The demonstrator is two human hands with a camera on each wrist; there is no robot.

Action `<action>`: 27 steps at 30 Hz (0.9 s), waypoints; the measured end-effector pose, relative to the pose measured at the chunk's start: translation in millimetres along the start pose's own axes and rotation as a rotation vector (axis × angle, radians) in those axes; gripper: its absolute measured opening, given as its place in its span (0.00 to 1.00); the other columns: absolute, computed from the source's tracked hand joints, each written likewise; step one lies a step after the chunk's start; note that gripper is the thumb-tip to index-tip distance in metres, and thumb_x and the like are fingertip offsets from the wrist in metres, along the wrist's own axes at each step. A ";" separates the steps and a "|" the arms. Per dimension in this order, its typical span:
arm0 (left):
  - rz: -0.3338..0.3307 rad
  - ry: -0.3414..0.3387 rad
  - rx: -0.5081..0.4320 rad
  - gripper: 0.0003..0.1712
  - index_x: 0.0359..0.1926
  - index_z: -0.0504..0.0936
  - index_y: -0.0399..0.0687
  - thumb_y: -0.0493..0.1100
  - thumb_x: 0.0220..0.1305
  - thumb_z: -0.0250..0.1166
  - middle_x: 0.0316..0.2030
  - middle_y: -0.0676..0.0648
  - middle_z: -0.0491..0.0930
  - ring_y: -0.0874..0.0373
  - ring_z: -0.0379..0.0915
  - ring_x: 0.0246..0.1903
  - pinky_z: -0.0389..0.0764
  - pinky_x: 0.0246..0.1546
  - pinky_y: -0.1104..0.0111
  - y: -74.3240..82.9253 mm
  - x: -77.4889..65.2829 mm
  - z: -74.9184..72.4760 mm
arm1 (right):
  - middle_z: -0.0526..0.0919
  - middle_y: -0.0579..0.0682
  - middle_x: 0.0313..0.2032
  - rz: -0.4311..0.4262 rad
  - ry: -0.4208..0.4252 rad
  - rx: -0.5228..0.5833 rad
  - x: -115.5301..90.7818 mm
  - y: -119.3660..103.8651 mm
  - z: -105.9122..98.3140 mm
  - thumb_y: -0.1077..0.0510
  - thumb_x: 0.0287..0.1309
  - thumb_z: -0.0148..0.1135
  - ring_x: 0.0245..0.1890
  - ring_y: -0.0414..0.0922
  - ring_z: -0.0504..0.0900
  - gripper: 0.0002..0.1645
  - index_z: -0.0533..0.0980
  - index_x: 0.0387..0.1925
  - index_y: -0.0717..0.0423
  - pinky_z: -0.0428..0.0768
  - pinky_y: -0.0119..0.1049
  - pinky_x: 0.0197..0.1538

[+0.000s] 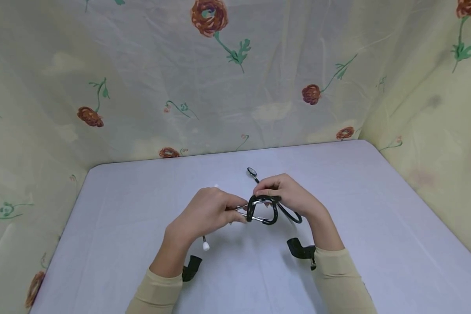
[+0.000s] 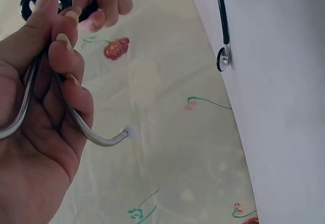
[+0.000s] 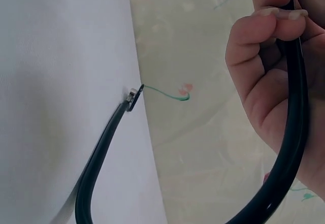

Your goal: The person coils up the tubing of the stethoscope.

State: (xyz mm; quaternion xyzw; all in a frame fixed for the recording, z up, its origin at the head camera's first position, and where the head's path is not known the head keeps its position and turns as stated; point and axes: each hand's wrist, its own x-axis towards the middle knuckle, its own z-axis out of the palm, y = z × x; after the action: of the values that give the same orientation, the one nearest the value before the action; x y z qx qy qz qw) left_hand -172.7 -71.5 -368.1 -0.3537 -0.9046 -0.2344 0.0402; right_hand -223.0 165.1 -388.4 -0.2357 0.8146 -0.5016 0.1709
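Note:
A stethoscope with black tubing (image 1: 275,214) is held up over the table between both hands. My left hand (image 1: 209,210) grips its two metal ear tubes (image 2: 96,136), fingers curled round them. A white ear tip (image 1: 206,246) hangs below that hand. Opposite it, my right hand (image 1: 292,195) pinches the black tubing, which is looped round near the ear tubes. In the right wrist view the tubing (image 3: 297,97) runs down from the fingertips in a wide bend. The round chest piece (image 1: 252,172) lies on the table beyond the hands, at the tubing's far end.
The table (image 1: 133,196) has a white cover. Cloth walls with printed flowers (image 1: 209,17) rise behind it and at both sides. A bent black piece (image 1: 191,268) shows beside the left forearm, and another black piece (image 1: 300,249) beside the right one.

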 end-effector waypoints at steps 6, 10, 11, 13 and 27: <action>-0.021 0.068 0.063 0.08 0.30 0.80 0.70 0.60 0.49 0.66 0.10 0.67 0.65 0.73 0.58 0.13 0.59 0.19 0.77 -5.4 -1.1 -0.3 | 0.80 0.58 0.27 0.018 0.035 -0.013 4.0 -0.4 4.1 0.76 0.49 0.44 0.30 0.50 0.77 0.25 0.80 0.37 0.52 0.72 0.41 0.38; -0.046 0.100 0.093 0.09 0.32 0.81 0.70 0.61 0.48 0.66 0.09 0.67 0.64 0.72 0.58 0.13 0.59 0.18 0.76 -8.4 -1.7 -1.0 | 0.80 0.54 0.25 0.045 0.068 -0.037 5.3 -2.6 6.5 0.77 0.45 0.41 0.30 0.49 0.75 0.28 0.81 0.37 0.50 0.71 0.40 0.36; -0.052 0.104 0.096 0.10 0.32 0.81 0.69 0.61 0.48 0.66 0.09 0.66 0.65 0.72 0.58 0.13 0.59 0.18 0.76 -9.0 -1.7 -1.2 | 0.79 0.53 0.24 0.050 0.074 -0.040 5.8 -2.7 7.1 0.76 0.47 0.43 0.30 0.49 0.74 0.26 0.81 0.36 0.50 0.71 0.39 0.36; -0.060 0.110 0.099 0.11 0.33 0.82 0.69 0.61 0.48 0.66 0.10 0.67 0.65 0.72 0.58 0.13 0.59 0.18 0.76 -9.8 -1.6 -1.2 | 0.79 0.53 0.22 0.048 0.084 -0.050 6.5 -3.4 8.6 0.70 0.53 0.49 0.29 0.49 0.74 0.18 0.81 0.34 0.50 0.71 0.39 0.34; -0.066 0.155 0.098 0.08 0.30 0.81 0.70 0.60 0.48 0.67 0.11 0.68 0.67 0.73 0.61 0.14 0.62 0.19 0.77 -13.5 -1.9 0.2 | 0.78 0.52 0.23 0.069 0.106 -0.057 10.6 -5.6 21.6 0.48 0.56 0.60 0.25 0.45 0.72 0.13 0.80 0.27 0.52 0.71 0.37 0.30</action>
State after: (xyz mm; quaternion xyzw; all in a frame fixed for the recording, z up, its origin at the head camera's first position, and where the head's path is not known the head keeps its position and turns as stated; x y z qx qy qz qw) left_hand -180.1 -81.2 -374.1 -0.3022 -0.9203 -0.2178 0.1194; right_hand -219.5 141.2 -393.4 -0.1856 0.8442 -0.4836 0.1380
